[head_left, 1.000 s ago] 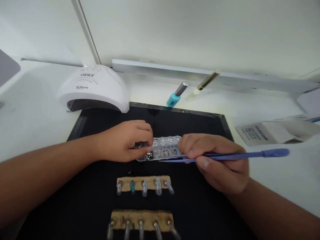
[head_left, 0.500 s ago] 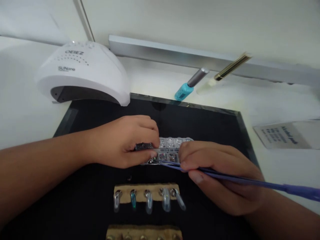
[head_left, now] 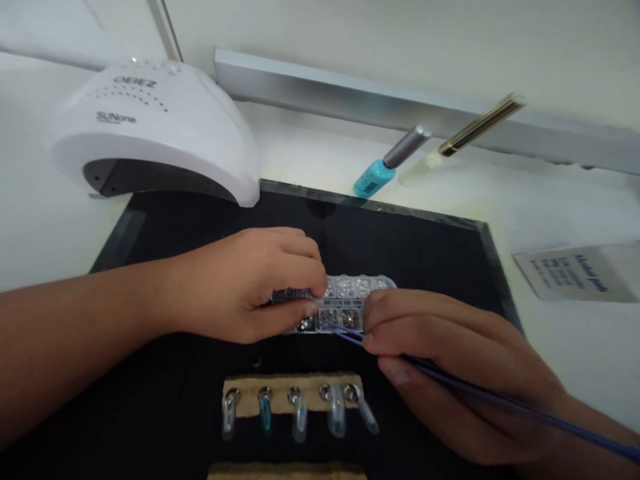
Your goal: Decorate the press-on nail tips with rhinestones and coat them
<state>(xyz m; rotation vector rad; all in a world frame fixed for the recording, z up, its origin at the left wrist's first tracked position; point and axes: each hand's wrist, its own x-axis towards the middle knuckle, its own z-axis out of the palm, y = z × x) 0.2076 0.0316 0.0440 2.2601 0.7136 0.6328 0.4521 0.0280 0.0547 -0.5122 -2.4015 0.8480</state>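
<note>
A white table (head_left: 560, 207) lay under everything, with a black mat (head_left: 425, 243) across its middle. A metal bar (head_left: 350, 100) ran along the back. At the back left stood a white lamp (head_left: 160, 127), its front corner touching the mat. The right hand (head_left: 460, 373) pinched blue tweezers (head_left: 500, 400) between thumb and fingers, and the left hand (head_left: 265, 283) held the case (head_left: 345, 303) by its left end, thumb in front and fingers curled over it. An "Alcohol pads" box (head_left: 575, 273) lay right of the mat. A cardboard strip (head_left: 281, 400) with five nail tips (head_left: 300, 420), one of them teal, sat on the mat in front of the case; part of another strip (head_left: 287, 472) showed below. A turquoise bottle (head_left: 375, 178) and a gold-capped bottle (head_left: 480, 125) stood behind the mat. The case, on the mat between the hands, held tiny gems (head_left: 346, 287) in two rows of compartments. The tweezer points were over the front row; whether they gripped a gem, I could not tell.
</note>
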